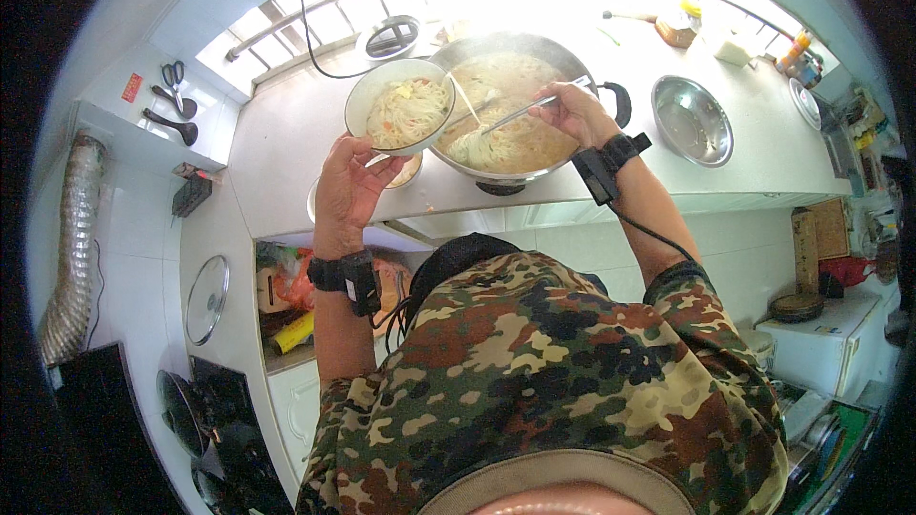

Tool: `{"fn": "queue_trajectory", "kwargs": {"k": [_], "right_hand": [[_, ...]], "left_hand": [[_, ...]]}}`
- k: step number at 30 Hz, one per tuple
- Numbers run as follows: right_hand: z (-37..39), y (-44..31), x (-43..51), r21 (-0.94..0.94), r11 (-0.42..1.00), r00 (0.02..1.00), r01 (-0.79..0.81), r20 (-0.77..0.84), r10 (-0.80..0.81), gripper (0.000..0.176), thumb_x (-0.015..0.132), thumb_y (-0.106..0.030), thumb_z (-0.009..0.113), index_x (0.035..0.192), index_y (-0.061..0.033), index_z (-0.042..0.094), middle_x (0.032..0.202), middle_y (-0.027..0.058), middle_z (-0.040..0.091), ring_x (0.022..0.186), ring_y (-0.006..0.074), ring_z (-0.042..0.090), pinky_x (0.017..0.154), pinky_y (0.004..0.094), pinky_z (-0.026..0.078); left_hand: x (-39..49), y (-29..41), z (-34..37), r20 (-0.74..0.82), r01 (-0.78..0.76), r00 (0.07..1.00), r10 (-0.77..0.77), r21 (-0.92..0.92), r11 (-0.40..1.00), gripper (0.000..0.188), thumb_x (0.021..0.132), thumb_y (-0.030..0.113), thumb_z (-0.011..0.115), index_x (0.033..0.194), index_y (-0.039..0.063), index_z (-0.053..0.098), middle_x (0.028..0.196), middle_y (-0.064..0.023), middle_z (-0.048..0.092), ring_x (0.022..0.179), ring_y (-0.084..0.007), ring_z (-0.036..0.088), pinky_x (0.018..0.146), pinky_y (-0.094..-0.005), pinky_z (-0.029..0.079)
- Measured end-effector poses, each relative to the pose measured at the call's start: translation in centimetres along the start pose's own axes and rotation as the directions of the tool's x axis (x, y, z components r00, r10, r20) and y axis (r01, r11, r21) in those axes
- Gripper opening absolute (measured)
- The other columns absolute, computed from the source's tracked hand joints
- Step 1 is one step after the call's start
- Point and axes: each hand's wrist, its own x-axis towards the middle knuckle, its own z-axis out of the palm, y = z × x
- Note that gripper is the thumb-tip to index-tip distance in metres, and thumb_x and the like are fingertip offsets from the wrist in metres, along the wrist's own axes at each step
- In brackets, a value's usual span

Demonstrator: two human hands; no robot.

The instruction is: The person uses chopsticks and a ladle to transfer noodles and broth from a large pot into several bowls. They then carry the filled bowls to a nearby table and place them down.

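Observation:
My left hand (358, 175) holds a white bowl (355, 104) with a dark rim from below, tilted over the left edge of a large wok-like pan (562, 57). Noodles (408, 111) with small orange and yellow bits lie in the bowl. Metal chopsticks (526, 114) are gripped in my right hand (572, 114), their tips at a clump of noodles (483, 148) in the pan's cloudy broth. A pale thin strip (465, 96) runs between bowl and pan; I cannot tell what it is. Another bowl (408, 170) is partly hidden beneath my left hand.
A steel basin (692, 121) stands right of the pan's black handle (617, 105). Behind the bowl is a round dark-centred object (390, 38) with a black cord (308, 36) nearby. Far left, a glass lid (207, 300) leans upright. Jars (678, 28) stand near the window.

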Motion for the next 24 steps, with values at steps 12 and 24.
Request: {"fn": "queue_trajectory", "kwargs": {"k": [12,24], "right_hand": [[-1.3,-1.6,-2.2,0.176,0.984,0.999,0.039,-0.008,-0.039,0.008,0.088,0.000,0.054,0.094,0.0060,0.053,0.087,0.0184,0.062,0.068,0.0274,0.068,0.052,0.0232,0.059],[-1.2,-9.1,-7.1,0.220,0.944,0.969,0.246,-0.027,-0.246,0.014,0.090,0.000,0.052,0.092,0.0133,0.055,0.084,0.0236,0.063,0.076,0.0272,0.067,0.056,0.0225,0.059]], "left_hand": [[0.7,0.0,-0.7,-0.007,-0.010,1.000,0.010,-0.034,0.999,0.034,0.087,0.016,0.058,0.116,-0.001,0.051,0.119,-0.0231,0.059,0.101,-0.0375,0.063,0.089,-0.0414,0.052],[1.2,-1.1,0.5,0.031,-0.032,0.999,0.031,0.005,0.999,0.035,0.087,0.011,0.056,0.119,0.002,0.045,0.117,-0.0182,0.058,0.102,-0.0336,0.062,0.094,-0.0443,0.051]]}}
